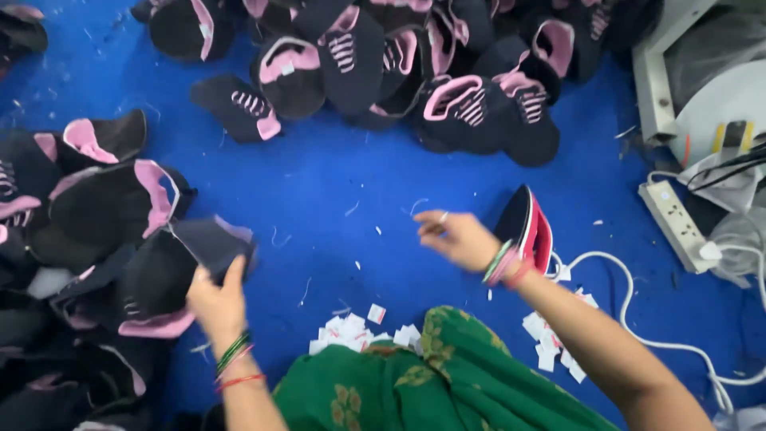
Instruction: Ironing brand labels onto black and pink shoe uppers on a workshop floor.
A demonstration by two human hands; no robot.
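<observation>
My left hand (214,297) grips a black shoe upper with pink lining (171,275) at the edge of the pile on the left. My right hand (456,237) hovers over the blue surface, fingers loosely curled with nothing visible in them, blurred by motion. It is just left of a red and black clothes iron (527,227) standing on its heel. Bangles sit on both wrists.
Heaps of black and pink shoe uppers lie at the left (96,199) and along the top (415,64). Small white paper tags (351,329) litter the blue surface near my green-clad lap. A white power strip (677,223) and cable lie right, beside a machine (702,80).
</observation>
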